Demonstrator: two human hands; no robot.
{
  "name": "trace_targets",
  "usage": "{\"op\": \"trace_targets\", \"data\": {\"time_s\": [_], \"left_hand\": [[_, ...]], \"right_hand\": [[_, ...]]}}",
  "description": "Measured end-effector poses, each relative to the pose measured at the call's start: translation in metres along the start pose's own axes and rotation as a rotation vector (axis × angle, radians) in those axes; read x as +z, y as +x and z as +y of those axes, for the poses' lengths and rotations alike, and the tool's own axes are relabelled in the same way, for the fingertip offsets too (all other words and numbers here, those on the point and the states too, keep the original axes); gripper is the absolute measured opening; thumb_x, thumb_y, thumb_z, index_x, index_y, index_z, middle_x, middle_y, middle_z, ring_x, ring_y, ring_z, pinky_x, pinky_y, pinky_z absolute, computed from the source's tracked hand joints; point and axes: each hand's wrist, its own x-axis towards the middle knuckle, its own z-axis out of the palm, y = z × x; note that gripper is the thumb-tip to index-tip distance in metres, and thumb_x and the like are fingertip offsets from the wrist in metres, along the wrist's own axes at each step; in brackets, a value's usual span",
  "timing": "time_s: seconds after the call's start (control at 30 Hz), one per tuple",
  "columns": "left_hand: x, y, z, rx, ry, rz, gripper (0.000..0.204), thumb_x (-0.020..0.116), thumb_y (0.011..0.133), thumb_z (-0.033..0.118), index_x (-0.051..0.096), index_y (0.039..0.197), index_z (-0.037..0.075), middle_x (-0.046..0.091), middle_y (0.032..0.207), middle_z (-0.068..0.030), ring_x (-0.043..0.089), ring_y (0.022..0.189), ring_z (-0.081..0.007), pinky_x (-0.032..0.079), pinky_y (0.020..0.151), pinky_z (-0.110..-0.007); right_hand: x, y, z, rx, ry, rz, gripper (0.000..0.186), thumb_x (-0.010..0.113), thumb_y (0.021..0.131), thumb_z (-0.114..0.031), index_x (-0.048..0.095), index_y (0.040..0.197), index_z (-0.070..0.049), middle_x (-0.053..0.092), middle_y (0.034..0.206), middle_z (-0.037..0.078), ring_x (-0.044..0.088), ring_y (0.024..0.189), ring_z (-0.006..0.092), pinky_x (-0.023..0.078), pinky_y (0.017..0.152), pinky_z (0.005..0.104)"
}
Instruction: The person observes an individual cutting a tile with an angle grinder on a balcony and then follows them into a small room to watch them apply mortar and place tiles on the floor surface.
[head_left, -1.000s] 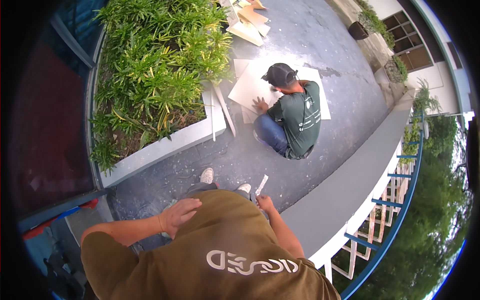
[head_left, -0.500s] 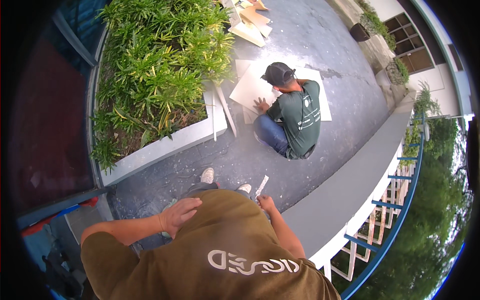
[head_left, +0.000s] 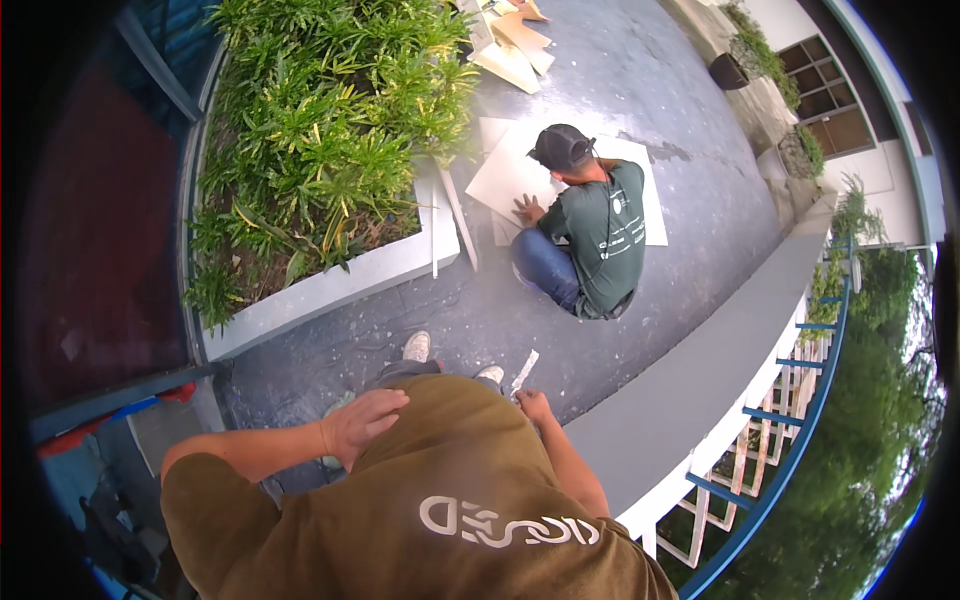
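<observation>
Grey painted concrete floor [head_left: 710, 200] forms the work area outdoors, bounded on the right by a low grey-topped wall [head_left: 690, 400]. Right hand [head_left: 537, 406]: fingers curled closed around the near end of a narrow whitish strip [head_left: 524, 372]; the exact finger contact is too small to resolve. Strip position: directly ahead of the right hand, on the side away from the body. Its long axis points forward, with the far end leaning slightly to the right. The right hand is the nearer one; the left is well apart from the strip, across the front of the brown T-shirt [head_left: 430, 470].

Left hand [head_left: 365, 425]: back upward, fingers extended and close together, at the left side of the shirt front. A pale green object [head_left: 332, 462] shows partly behind it; whether the hand grips this object cannot be told.

Beyond the hands: white shoes [head_left: 417, 346] on the floor, then a co-worker [head_left: 600, 235] in a dark cap, crouched over off-white flat sheets [head_left: 500, 180]. To the left of the co-worker, a white pole [head_left: 457, 220] lies beside a white-edged planter [head_left: 330, 291] filled with leafy shrubs [head_left: 330, 130].
</observation>
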Motion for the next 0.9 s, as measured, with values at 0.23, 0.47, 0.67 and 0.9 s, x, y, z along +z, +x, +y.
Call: {"op": "trace_targets", "data": {"time_s": [0.23,0.47,0.67,0.9], "left_hand": [[0.000,-0.001,0.000,-0.003,-0.007,0.004,0.096,0.049,0.074,0.070,0.027,0.139,0.004,0.036,0.134,-0.0291,0.042,0.119,-0.0447,0.036,0.095,-0.053],[-0.001,0.000,-0.001,0.005,-0.007,-0.002,0.093,0.049,0.076,0.068,0.027,0.138,0.004,0.036,0.134,-0.0292,0.042,0.119,-0.0448,0.037,0.095,-0.054],[-0.010,0.010,0.007,-0.002,0.000,-0.015,0.069,0.054,0.082,0.040,0.028,0.134,0.003,0.038,0.129,-0.0300,0.046,0.114,-0.0452,0.040,0.091,-0.054],[-0.011,0.013,0.005,0.006,-0.010,-0.012,0.071,0.054,0.081,0.042,0.028,0.134,0.003,0.039,0.129,-0.0303,0.046,0.114,-0.0447,0.040,0.092,-0.054]], "right_hand": [[-0.003,-0.015,-0.020,0.005,-0.020,0.006,0.032,0.061,0.084,-0.030,0.063,0.076,0.001,0.062,0.066,0.008,0.057,0.059,0.0161,0.046,0.058,0.0329],[-0.002,-0.010,-0.017,-0.007,-0.016,0.009,0.031,0.059,0.085,-0.029,0.063,0.078,0.001,0.063,0.066,0.009,0.057,0.058,0.0165,0.046,0.057,0.0333],[-0.004,-0.004,-0.016,0.015,-0.006,-0.012,0.030,0.059,0.085,-0.028,0.064,0.079,0.000,0.063,0.065,0.008,0.058,0.056,0.0153,0.046,0.055,0.0318],[-0.005,-0.001,-0.014,0.008,0.036,-0.016,0.031,0.059,0.085,-0.030,0.063,0.079,0.000,0.063,0.065,0.007,0.058,0.055,0.0155,0.046,0.054,0.0316]]}}
